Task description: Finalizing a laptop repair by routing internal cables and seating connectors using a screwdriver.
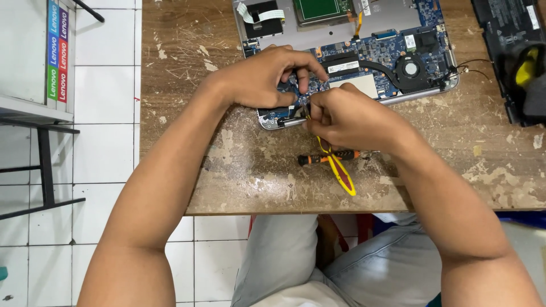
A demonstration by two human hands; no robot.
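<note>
Scarred brown wooden table [239, 170] carries the opened silver laptop with its blue circuit board [369, 57]. My left hand [264, 77] presses on the board's near corner, fingers curled, while my right hand [347, 116] closes around yellow-handled pliers [340, 170]. An orange-and-black screwdriver [327, 157] lies just beside them.

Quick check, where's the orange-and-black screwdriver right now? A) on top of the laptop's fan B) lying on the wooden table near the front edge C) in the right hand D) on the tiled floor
B: the orange-and-black screwdriver lies loose on the wooden table, just under the right hand, which holds a yellow-handled tool instead.
</note>
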